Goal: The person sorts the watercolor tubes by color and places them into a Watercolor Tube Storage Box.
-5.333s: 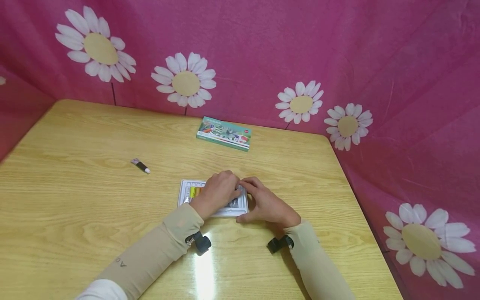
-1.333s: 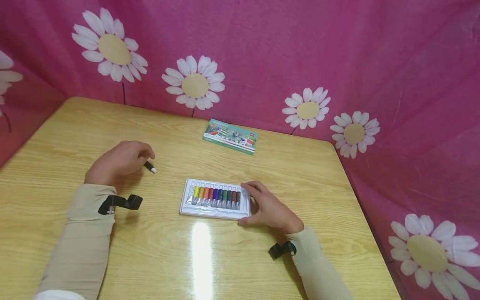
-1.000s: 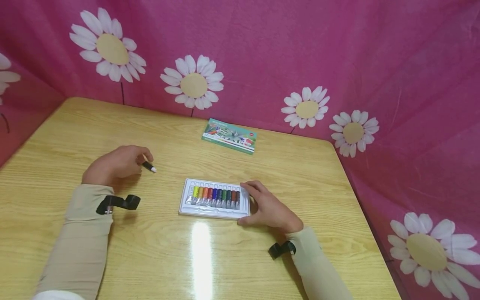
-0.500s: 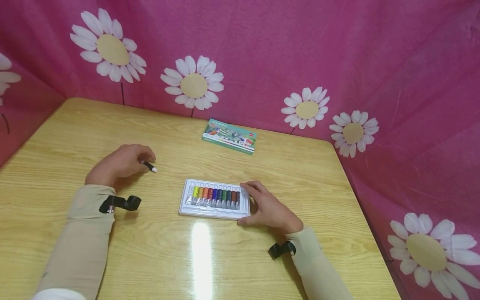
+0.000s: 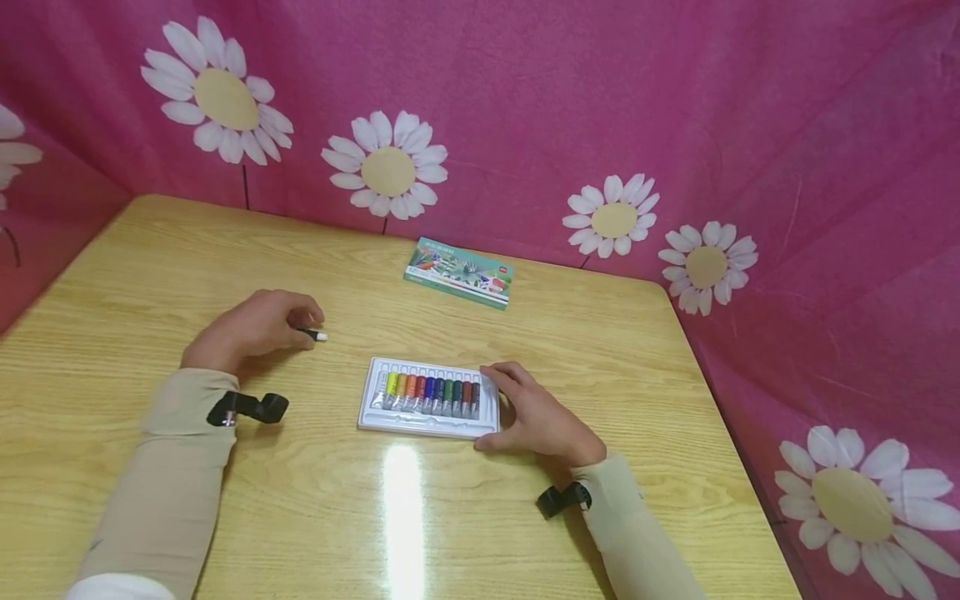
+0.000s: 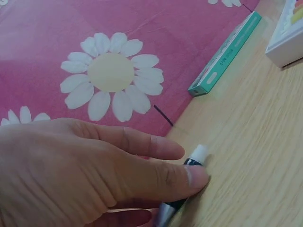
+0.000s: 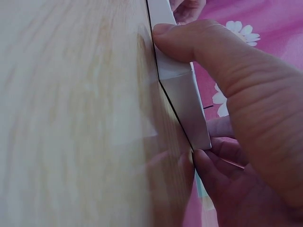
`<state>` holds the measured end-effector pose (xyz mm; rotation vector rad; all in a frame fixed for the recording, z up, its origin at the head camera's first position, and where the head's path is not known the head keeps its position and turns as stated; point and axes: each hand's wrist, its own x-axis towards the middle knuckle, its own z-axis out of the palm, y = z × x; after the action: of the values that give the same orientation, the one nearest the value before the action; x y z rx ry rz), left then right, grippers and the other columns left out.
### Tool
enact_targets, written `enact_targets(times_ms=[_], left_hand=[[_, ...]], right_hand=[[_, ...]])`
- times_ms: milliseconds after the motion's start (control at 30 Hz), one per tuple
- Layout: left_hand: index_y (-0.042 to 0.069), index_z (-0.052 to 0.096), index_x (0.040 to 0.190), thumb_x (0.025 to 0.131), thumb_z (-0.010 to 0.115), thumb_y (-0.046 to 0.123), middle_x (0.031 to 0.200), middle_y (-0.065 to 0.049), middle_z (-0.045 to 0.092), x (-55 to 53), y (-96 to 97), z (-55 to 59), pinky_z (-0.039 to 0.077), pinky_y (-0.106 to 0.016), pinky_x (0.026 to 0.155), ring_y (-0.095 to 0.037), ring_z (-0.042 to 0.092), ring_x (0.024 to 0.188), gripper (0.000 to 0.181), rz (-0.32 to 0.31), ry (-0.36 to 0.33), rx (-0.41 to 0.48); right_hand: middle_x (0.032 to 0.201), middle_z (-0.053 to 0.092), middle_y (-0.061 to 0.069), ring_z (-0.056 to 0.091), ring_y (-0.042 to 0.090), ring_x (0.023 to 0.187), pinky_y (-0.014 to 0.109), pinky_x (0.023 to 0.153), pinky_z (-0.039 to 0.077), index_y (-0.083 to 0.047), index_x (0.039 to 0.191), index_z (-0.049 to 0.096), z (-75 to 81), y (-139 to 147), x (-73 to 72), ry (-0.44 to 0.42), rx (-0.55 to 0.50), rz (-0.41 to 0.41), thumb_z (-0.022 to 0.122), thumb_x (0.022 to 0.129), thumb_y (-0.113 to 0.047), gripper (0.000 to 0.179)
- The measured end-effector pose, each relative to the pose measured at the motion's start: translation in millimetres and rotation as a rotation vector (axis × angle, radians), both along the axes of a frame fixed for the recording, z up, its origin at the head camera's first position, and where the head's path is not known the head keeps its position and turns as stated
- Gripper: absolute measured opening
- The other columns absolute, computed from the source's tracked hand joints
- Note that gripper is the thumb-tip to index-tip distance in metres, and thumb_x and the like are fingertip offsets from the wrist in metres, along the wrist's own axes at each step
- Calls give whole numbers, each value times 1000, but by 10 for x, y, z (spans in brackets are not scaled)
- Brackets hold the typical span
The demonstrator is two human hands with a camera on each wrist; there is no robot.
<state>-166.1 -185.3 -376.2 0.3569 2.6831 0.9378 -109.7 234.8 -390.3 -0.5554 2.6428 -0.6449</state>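
Observation:
My left hand (image 5: 255,327) pinches a small black paint tube (image 6: 199,154) between thumb and fingers, just over the table left of centre. Its white cap points right, and my fingers hide most of its body. A white plastic tray (image 5: 420,427) lies flat on the table, holding a row of paint tubes (image 5: 429,390) from yellow through red and blue to brown. My right hand (image 5: 543,423) grips the tray's right end, the thumb on its near side and the fingers on the far side. In the right wrist view the tray's white corner (image 7: 184,101) sits between thumb and fingers.
A green paint box (image 5: 457,273) with a printed picture lies toward the back of the wooden table (image 5: 600,333). A pink curtain (image 5: 495,100) with large daisies hangs along the table's far and right edges. Light glares on the wood in front of the tray.
The left hand has left the tray, gone to the black paint tube lying at the left and pinched it; over the last half second both shifted slightly right. The right hand stays at the tray's end.

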Motion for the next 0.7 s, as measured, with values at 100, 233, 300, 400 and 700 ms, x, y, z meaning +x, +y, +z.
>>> enact_targets(times_ms=[100, 233, 300, 400, 700], left_hand=[[8, 70, 121, 92, 76, 10, 116, -17, 72, 7, 23, 10, 51, -54, 99, -31, 62, 104, 30, -9, 14, -10], [7, 69, 123, 93, 74, 9, 117, -17, 72, 15, 33, 25, 52, -55, 100, -30, 63, 103, 30, -23, 24, -22], [8, 70, 124, 94, 73, 8, 118, -17, 72, 13, 39, 30, 52, -55, 100, -30, 63, 104, 30, -29, 21, -22], [11, 70, 124, 95, 70, 7, 119, -15, 72, 8, 61, 36, 52, -53, 101, -29, 63, 105, 29, -27, -1, -13], [10, 70, 122, 97, 67, 6, 117, -16, 73, 10, 95, 65, 54, -43, 89, -26, 63, 98, 26, -45, 4, -19]], right_hand=[[163, 35, -5, 48, 23, 136, 46, 119, 44, -29, 161, 36, -2, -2, -1, -4, -2, -2, 92, 72, -50, 107], [163, 35, -5, 48, 23, 136, 46, 120, 43, -29, 161, 36, 2, -4, -4, -9, -3, -6, 92, 72, -50, 107], [163, 35, -5, 47, 24, 137, 46, 120, 43, -29, 161, 36, 6, -4, -3, -11, -3, -8, 92, 72, -50, 107], [163, 35, -4, 47, 24, 137, 47, 120, 43, -29, 161, 37, 6, -3, -3, -13, -4, -10, 92, 72, -50, 107], [162, 35, -5, 47, 23, 137, 46, 119, 44, -28, 160, 37, -10, 6, -12, -1, -3, 1, 92, 72, -51, 107]])
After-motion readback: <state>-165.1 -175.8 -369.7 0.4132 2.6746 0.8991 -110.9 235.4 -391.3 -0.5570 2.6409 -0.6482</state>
